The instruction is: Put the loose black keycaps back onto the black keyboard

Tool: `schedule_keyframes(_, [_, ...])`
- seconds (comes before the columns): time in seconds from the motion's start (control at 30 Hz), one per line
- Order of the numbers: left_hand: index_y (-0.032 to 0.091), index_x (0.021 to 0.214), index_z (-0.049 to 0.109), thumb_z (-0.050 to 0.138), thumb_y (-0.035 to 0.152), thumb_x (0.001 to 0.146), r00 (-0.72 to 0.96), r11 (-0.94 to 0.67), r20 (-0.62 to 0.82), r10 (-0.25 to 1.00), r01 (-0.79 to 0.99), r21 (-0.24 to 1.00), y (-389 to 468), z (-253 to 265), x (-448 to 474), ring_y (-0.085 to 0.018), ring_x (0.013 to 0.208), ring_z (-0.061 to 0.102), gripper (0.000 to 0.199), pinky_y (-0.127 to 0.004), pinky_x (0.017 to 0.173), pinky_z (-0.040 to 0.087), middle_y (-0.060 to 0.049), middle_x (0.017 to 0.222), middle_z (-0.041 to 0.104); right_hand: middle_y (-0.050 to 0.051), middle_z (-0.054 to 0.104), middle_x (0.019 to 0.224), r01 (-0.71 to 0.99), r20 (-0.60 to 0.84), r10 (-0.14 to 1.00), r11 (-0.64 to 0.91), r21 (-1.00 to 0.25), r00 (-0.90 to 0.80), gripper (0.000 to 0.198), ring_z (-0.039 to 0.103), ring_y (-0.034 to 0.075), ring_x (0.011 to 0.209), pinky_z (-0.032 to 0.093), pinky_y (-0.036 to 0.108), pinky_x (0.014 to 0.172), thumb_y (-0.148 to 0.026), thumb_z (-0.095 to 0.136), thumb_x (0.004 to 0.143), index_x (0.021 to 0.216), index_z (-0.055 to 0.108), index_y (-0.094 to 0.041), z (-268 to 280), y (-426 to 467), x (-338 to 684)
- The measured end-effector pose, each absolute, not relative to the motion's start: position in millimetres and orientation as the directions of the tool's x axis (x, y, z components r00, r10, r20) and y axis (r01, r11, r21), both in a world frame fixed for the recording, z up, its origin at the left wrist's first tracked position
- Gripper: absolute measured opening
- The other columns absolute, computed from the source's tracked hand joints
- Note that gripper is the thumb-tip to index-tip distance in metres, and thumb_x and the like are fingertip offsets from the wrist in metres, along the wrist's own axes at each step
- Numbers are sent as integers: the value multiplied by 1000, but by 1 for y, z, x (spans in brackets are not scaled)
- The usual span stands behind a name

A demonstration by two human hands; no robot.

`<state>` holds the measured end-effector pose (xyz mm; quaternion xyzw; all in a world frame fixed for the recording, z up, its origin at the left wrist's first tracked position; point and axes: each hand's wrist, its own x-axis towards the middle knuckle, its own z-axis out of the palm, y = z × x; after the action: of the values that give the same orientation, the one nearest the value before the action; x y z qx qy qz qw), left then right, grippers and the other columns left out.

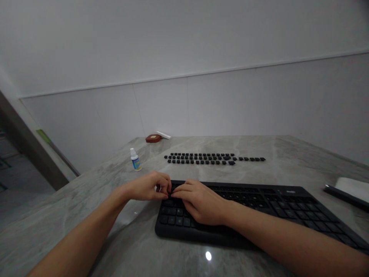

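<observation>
The left hand (155, 186) bends in from the left, its thumb and fingertips drawn together at the upper left corner of the black keyboard (250, 192); I cannot tell whether a small part is pinched there. Beyond its wrist stands a small white-capped bottle (135, 161), upright on the grey marbled table (129, 246). Farther back, near the wall (161, 107), lie a red-brown case (153, 138) and a white strip (163, 135). The right hand (203, 202) lies across the keyboard, fingertips beside those of the left; its grip is hidden, so I cannot tell if it holds anything. Behind the keyboard sit loose black keycaps (205, 157) in 3 rows, the middle 1 running farthest right. At the far right, a dark slim object (346, 197) lies beside a white item (353, 187).
</observation>
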<state>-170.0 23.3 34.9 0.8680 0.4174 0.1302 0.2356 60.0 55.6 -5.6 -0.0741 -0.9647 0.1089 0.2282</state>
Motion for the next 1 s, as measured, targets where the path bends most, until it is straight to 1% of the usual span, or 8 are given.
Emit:
schedule_keyframes(0.1, [13, 60, 59, 65, 8, 75, 621, -535, 15, 783, 662, 525, 22, 37, -170, -11, 76, 60, 17, -23, 74, 47, -2, 90, 66, 7, 67, 114, 86, 433, 187, 967, -242, -882, 37, 57, 20, 98, 46, 34, 91, -6, 46, 85, 115, 65, -13, -6, 56, 60])
schedule_keyframes(0.27, [13, 64, 60, 62, 5, 72, 610, -526, 18, 792, 668, 526, 22, 36, -168, -11, 73, 60, 12, -23, 72, 48, -2, 86, 66, 7, 67, 113, 78, 431, 191, 961, -267, -882, 38, 58, 20, 98, 46, 35, 91, -4, 45, 83, 114, 65, -14, -4, 55, 60])
schedule_keyframes(0.4, [14, 69, 61, 61, 8, 73, 586, -490, 9, 810, 669, 559, 23, 34, -169, -12, 74, 60, 8, -24, 72, 48, -2, 87, 65, 10, 67, 114, 89, 430, 224, 946, -311, -875, 41, 59, 20, 100, 46, 36, 93, -4, 45, 82, 118, 61, -13, -4, 55, 59])
schedule_keyframes(0.53, [14, 76, 62, 62, 12, 75, 536, -421, -12, 844, 676, 606, 24, 33, -172, -12, 70, 58, 3, -23, 67, 47, -1, 83, 64, 11, 67, 114, 95, 446, 241, 941, -326, -862, 40, 59, 21, 102, 46, 38, 94, -5, 46, 83, 119, 60, -13, -6, 56, 60])
schedule_keyframes(0.63, [15, 87, 64, 63, 15, 76, 513, -380, -64, 856, 708, 596, 24, 32, -174, -11, 67, 56, 11, -22, 63, 45, 0, 80, 63, 11, 67, 113, 99, 443, 237, 944, -314, -864, 39, 59, 20, 100, 47, 37, 93, -5, 46, 83, 119, 61, -12, -6, 56, 60])
schedule_keyframes(0.73, [16, 90, 67, 63, 16, 78, 527, -407, -60, 848, 718, 564, 24, 32, -175, -11, 68, 55, 13, -22, 64, 45, -1, 84, 64, 10, 67, 112, 101, 433, 229, 949, -299, -872, 39, 59, 20, 100, 47, 35, 92, -5, 46, 83, 117, 62, -12, -4, 55, 60])
schedule_keyframes(1.0, [17, 87, 69, 66, 19, 79, 567, -453, -35, 823, 691, 564, 27, 30, -175, -11, 69, 56, 9, -21, 63, 44, -1, 86, 65, 8, 68, 110, 94, 435, 215, 954, -284, -874, 39, 58, 20, 98, 47, 34, 89, -3, 45, 82, 114, 65, -13, -3, 54, 60])
